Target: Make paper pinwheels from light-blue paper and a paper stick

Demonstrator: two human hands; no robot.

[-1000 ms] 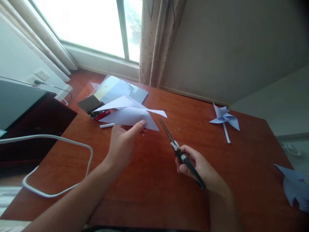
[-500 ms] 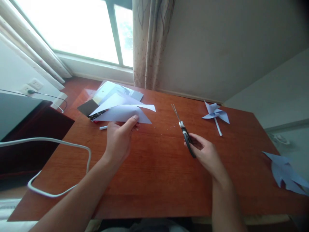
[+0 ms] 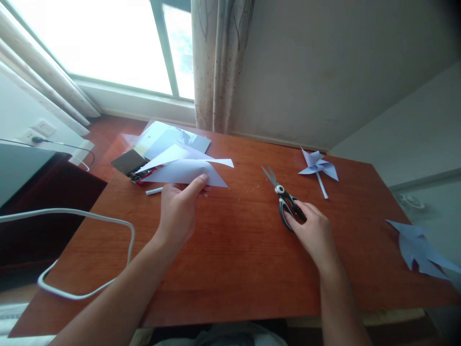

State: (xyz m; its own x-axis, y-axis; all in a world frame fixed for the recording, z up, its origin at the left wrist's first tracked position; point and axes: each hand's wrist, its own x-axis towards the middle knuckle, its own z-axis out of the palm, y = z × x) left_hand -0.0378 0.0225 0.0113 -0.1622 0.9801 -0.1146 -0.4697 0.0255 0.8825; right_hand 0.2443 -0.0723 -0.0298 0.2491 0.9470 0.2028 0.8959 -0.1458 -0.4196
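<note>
My left hand (image 3: 182,204) pinches a cut and folded sheet of white paper (image 3: 187,171), the thumb pressing on its lower edge. The paper's pointed flaps spread out to the left and right above the table. In my right hand (image 3: 311,226) is a pair of scissors (image 3: 284,194) with black and white handles; thumb and fingers are at the handle loops. The blades point away from me and stand slightly apart. Below the paper lies a rolled white paper stick (image 3: 154,191). Tiny white scraps (image 3: 252,189) are scattered between my hands.
A finished paper pinwheel (image 3: 317,166) on a stick lies at the back right. Another cut paper piece (image 3: 419,250) rests at the right edge. Behind my left hand are a glossy sheet (image 3: 196,139) and a dark box (image 3: 130,162). A white cable (image 3: 131,235) loops over the left side.
The scissors have turned in my right hand from edge-on to flat, so both loops show, and they sit slightly further right. My left hand keeps its grip on the paper.
</note>
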